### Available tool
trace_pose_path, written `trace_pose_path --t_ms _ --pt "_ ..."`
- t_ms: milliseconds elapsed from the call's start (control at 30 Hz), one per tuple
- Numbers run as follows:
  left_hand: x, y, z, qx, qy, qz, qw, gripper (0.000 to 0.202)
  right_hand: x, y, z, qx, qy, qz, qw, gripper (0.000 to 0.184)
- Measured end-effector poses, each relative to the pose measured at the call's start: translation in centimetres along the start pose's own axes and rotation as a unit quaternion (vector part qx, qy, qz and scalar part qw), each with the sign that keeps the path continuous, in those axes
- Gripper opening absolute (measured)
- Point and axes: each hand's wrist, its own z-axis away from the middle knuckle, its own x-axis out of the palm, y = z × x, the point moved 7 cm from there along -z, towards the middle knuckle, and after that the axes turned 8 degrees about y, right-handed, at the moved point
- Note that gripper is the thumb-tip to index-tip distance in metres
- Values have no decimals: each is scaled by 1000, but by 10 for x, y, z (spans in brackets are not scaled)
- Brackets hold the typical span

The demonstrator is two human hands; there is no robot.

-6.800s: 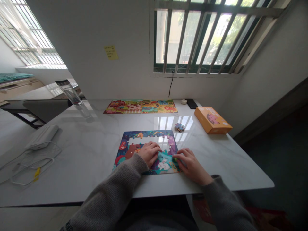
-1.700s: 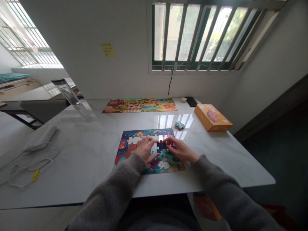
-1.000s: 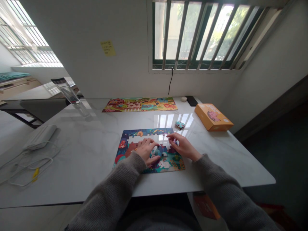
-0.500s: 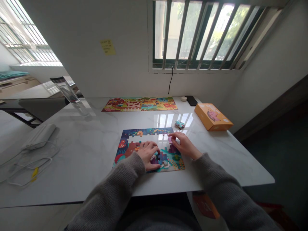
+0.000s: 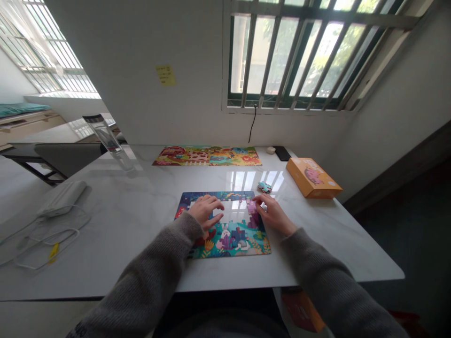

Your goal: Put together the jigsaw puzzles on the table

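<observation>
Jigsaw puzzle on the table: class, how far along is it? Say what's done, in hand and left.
Done: the jigsaw puzzle's border and lower part, with the rabbit, are joined. In hand: the right hand is at a pink piece; the left hand rests on its upper left edge. Left: a central gap and a loose piece.
</observation>
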Motion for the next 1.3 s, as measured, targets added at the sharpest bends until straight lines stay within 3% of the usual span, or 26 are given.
trace_pose_path --t_ms 167,300,433,633,833,967,1300 --pt "-11 -20 -3 -15 68 46 996 12 -2 8 -5 1 42 30 999 20" --pt "-8 -13 -1 13 90 40 995 12 -12 23 -12 12 98 86 991 21" --pt "-8 -3 -1 38 106 47 993 13 -21 49 -18 64 139 177 972 21" --pt "0 1 3 49 104 67 991 13 -17 75 -24 130 114 258 951 23" --pt "11 6 5 46 73 89 992 15 -20 79 -26 131 123 250 951 15" --pt "8 4 6 37 91 96 991 14 -22 81 -26 141 131 230 954 12" --pt "6 4 6 21 84 93 992 15 -19 85 -25 134 116 234 956 20"
